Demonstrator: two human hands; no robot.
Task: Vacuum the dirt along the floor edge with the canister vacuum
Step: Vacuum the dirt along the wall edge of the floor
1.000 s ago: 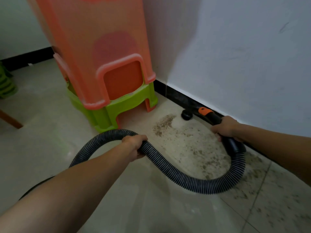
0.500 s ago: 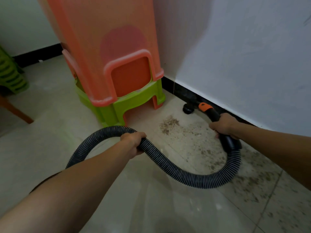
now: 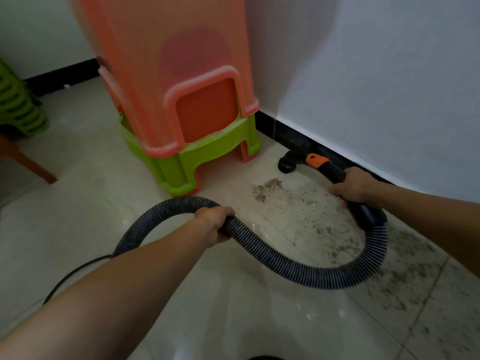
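A ribbed grey vacuum hose loops across the tiled floor. My left hand grips the hose at the top of its left bend. My right hand grips the black handle with the orange collar. The small round black nozzle touches the floor against the black skirting. Brown dirt lies in a patch just in front of the nozzle and is scattered along the wall edge to the right. The canister itself is out of view.
Stacked plastic stools, orange over green, stand in the corner left of the nozzle. More green stools and a wooden leg are at the far left. A black cable runs under my left arm. White wall at right.
The nozzle has slid further along the skirting toward the corner stools, past the dense dirt patch. Both hands keep their grips and moved with the hose.
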